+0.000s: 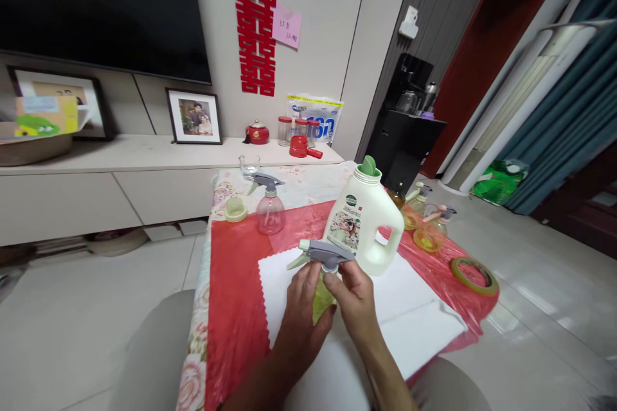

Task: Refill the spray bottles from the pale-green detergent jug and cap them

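Note:
My left hand (301, 308) is wrapped round the body of a small spray bottle (322, 292) with yellow-green liquid in it. My right hand (354, 298) pinches the collar under its grey trigger head (322, 253). The bottle stands upright over a white cloth (414, 308) on a red plastic sheet (236, 295). Just behind my hands stands a white detergent jug (367, 221) with a green spout. An empty clear spray bottle (270, 205) stands farther back, beside a green cap (236, 209).
Two more spray bottles with yellow liquid (430, 231) stand at the table's right side, near a roll of tape (474, 273). A glass (249, 166) sits at the far edge. A low cabinet (120, 160) with framed photos, jars and a red pot runs along the wall.

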`<state>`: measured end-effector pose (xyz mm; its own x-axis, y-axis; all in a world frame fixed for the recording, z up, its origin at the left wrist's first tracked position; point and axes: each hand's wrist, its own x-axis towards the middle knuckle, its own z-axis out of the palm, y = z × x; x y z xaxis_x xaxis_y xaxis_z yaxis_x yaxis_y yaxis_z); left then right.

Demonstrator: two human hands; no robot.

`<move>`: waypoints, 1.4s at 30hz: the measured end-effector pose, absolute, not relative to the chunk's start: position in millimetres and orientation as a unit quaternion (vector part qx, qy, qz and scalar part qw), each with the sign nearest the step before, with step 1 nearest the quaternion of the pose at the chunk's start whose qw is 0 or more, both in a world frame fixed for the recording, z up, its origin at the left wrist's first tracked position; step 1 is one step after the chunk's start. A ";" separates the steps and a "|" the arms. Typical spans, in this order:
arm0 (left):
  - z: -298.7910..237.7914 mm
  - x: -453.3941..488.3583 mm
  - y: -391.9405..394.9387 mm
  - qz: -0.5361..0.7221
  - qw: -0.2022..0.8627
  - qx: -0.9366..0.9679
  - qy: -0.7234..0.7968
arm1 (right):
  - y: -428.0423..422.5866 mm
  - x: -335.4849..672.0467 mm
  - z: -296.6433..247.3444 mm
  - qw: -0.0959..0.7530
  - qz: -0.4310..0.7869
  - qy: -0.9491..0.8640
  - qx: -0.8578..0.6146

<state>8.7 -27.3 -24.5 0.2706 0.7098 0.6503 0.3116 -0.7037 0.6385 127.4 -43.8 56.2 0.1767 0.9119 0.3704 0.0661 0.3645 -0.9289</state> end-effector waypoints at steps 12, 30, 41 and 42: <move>-6.2 8.3 -29.7 0.511 0.233 0.761 0.324 | -41.0 112.8 46.6 0.660 0.333 -0.495 -0.456; 1.1 8.7 -32.9 0.537 0.267 0.742 0.301 | -43.6 127.0 50.8 0.633 0.350 -0.525 -0.448; -1.0 8.9 -32.2 0.520 0.216 0.764 0.314 | -44.7 127.4 57.5 0.634 0.358 -0.516 -0.452; -1.1 9.0 -32.4 0.520 0.215 0.764 0.315 | -45.5 126.7 58.7 0.635 0.359 -0.512 -0.454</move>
<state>9.0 -32.4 -1.1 0.2594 0.7059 0.6591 0.2581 -0.7084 0.6570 126.7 -45.5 58.7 0.2186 0.9204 0.3240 0.0081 0.3303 -0.9438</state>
